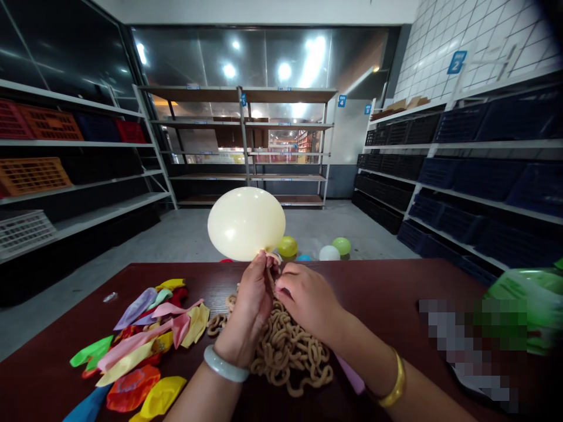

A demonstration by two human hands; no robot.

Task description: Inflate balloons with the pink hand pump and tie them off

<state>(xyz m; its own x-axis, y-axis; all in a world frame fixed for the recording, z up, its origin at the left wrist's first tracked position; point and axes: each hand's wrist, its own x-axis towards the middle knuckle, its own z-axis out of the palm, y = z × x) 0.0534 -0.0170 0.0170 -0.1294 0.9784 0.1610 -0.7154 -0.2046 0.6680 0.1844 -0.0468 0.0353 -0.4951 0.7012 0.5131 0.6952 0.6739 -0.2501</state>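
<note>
Broadly, a dark red table (387, 293) fills the foreground, with limp, many-coloured balloons (127, 350) strewn over its left side. One inflated cream balloon (246, 223) appears above the far edge, its neck pinched in the left hand (255, 287). Below the hands lies a tangled heap of tan cord (290, 346). The right hand (310, 296) curls just beside the left; whether its fingers clasp a strand (270, 272), I cannot tell.
</note>
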